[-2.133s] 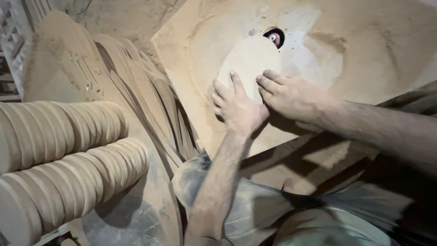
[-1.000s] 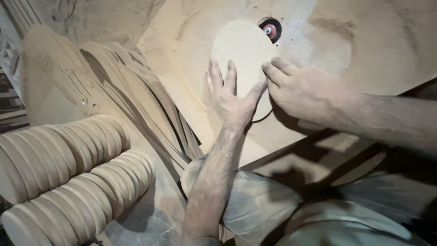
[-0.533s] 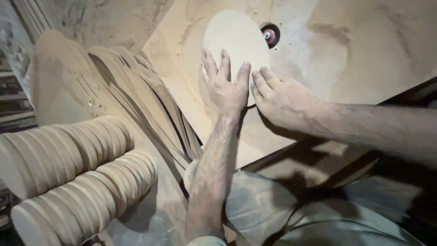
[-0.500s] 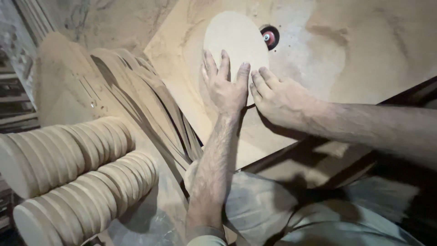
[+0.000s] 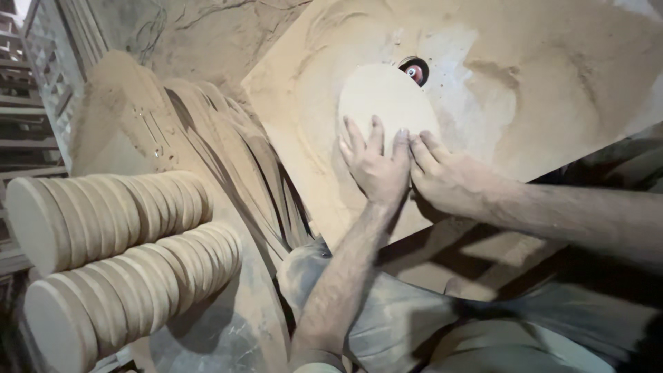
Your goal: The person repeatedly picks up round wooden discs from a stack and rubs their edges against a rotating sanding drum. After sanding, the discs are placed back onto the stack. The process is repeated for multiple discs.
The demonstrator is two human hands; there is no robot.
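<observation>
A round pale wooden disc [image 5: 384, 95] lies flat on a dusty work table [image 5: 552, 90], its far edge against a small red spinning cutter [image 5: 414, 72] that pokes up through the table. My left hand [image 5: 376, 167] presses flat on the disc's near part, fingers spread. My right hand [image 5: 449, 181] lies beside it, fingertips on the disc's near right edge. The two hands touch each other.
Two rows of finished wooden discs [image 5: 117, 242] stand on edge at the left. A leaning stack of thin cut boards [image 5: 235, 173] fills the middle. Sawdust covers the table. My lap in dusty cloth [image 5: 442, 331] is below the table edge.
The disc has turned and shifted under my hands against the cutter. Both hands have moved closer together on its near edge, and the view has shifted slightly.
</observation>
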